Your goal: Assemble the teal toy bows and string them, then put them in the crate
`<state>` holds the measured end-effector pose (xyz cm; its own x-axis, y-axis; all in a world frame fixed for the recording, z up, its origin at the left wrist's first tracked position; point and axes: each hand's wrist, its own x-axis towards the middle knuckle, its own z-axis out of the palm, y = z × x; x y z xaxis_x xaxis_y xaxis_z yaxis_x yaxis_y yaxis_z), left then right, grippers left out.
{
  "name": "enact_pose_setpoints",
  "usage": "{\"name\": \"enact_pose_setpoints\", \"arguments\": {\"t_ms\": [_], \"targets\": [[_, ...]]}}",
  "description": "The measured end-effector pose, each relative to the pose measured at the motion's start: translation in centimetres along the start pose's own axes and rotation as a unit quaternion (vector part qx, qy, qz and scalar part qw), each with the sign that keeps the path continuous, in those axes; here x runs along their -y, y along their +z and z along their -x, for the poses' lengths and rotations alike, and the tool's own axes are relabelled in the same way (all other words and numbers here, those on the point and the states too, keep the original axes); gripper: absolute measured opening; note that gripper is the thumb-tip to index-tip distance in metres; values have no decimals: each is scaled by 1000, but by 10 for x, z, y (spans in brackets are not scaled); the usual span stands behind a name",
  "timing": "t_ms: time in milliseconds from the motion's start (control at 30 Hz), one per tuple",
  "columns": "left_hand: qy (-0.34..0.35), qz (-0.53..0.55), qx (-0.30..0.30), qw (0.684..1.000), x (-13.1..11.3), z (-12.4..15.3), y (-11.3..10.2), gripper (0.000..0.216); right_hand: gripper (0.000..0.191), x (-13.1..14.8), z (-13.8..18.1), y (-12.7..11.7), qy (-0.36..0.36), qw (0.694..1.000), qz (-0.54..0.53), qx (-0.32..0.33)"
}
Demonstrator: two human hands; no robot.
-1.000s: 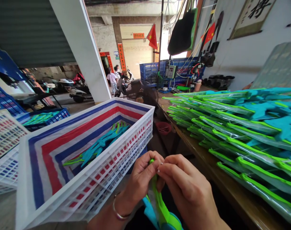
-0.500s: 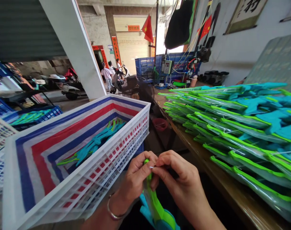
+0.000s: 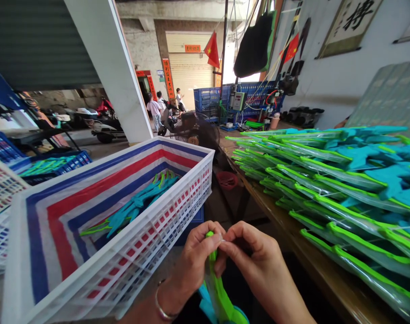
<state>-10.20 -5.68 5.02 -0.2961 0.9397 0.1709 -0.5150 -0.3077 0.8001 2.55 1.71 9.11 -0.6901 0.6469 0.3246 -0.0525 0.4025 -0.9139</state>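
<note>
Left hand (image 3: 194,265), right hand (image 3: 255,265) closer, pinching one pouch (image 3: 219,290) (one crate (image 3: 140,252))

I can read no text in full: the framed scroll (image 3: 351,22) shows one black brush character cut off at the picture's edge, and the red door banners (image 3: 167,78) carry characters too small to read.

My left hand (image 3: 195,263) and right hand (image 3: 259,266) meet at bottom centre, fingertips pinched together, both wrists angling inward.

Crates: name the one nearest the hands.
The white crate with the striped lining, beside the left hand holding the green piece; the blue crates stand farther back.
</note>
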Motion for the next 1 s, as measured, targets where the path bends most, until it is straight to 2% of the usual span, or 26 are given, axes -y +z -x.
{"name": "enact_pose_setpoints", "arguments": {"t_ms": [67,133,233,333,500,733,867,1000], "targets": [[-12,2,-8,1000,0,-1,0,22,17,1,1,-2,-24,1000,8,17],[-27,9,-6,1000,1,-3,-1,23,19,2,1,-2,-87,995,43,4],[-53,26,-1,998,2,-4,-3,24,19,3,3,2,-210,969,127,-38],[-59,39,1,997,2,-5,-2,27,20,1,4,5,-265,945,184,-53],[-24,10,11,1000,3,-7,1,23,21,-1,8,6,-240,939,226,-94],[14,5,33,999,13,-8,-7,17,18,6,6,-2,-163,967,178,-79],[10,0,62,998,13,-7,-13,19,21,6,4,-2,-185,962,184,-88],[-23,-8,55,998,10,-5,-11,26,16,3,7,2,-232,940,224,-110]]}}
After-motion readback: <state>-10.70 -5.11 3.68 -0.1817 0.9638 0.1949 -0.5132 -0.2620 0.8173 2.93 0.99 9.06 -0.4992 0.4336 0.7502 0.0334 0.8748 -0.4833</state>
